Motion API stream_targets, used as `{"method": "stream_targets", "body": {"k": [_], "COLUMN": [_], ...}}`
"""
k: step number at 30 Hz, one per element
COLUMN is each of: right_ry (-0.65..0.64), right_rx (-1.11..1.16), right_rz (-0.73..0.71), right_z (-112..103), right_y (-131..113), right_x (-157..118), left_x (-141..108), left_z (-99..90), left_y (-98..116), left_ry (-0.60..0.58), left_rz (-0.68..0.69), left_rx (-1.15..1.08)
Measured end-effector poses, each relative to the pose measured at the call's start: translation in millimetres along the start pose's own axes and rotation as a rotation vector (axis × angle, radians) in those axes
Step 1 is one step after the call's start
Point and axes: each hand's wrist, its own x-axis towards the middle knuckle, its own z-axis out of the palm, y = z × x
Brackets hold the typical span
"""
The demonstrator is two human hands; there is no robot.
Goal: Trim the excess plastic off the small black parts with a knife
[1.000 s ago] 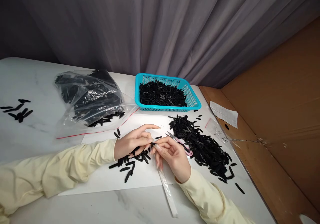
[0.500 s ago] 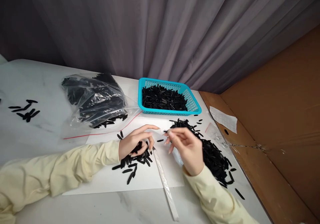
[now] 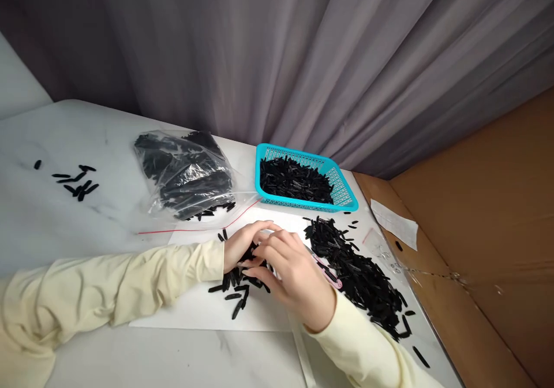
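Observation:
Over a small pile of black strips (image 3: 236, 284) on a white sheet (image 3: 194, 304), my left hand (image 3: 242, 243) curls with strips under its palm; its fingertips are mostly hidden by my right hand. My right hand (image 3: 288, 269) lies across the left fingers, its own fingers bent toward the pile. Whether its fingertips hold a strip is hidden. A larger heap of black strips (image 3: 359, 272) lies to the right, beside a pink-edged tool (image 3: 331, 273) partly covered by my right hand. A thin white strip (image 3: 302, 353) extends below my right wrist.
A blue basket (image 3: 303, 204) of black strips stands behind my hands. Left of it lies a clear bag (image 3: 190, 174) full of strips. Loose strips (image 3: 80, 186) lie at far left. A paper slip (image 3: 395, 224) and a cardboard wall (image 3: 489, 203) are at right.
My right hand has moved left from over the sheet to the left hand and the small pile, covering part of both. The view has shifted, so the basket and bag appear farther right.

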Motion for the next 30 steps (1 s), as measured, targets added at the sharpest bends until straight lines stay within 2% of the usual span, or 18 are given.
{"method": "stream_targets", "body": {"k": [4,8,14,17,22,30], "right_ry": [0.045,0.110,0.250,0.347,0.406,0.398], "right_rx": [0.026,0.193,0.561,0.687,0.757,0.884], "right_rz": [0.029,0.077,0.507,0.628,0.655,0.656], "right_z": [20,17,6,9,19,22], "right_y": [-1,6,9,13,13,16], "right_x": [-2,-4,-28,-42,-52,-56], "left_x": [-2,-3,-3,-3,-7,-9], "left_z": [4.5,4.5,3.8,3.9,4.1,7.1], "left_y": [3,2,0,0,1,1], "left_ry": [0.043,0.033,-0.049,-0.117,-0.188,-0.143], "left_rz": [0.071,-0.058,-0.096,-0.081,-0.052,-0.047], "left_rx": [0.004,-0.025,0.032,0.062,0.096,0.142]}}
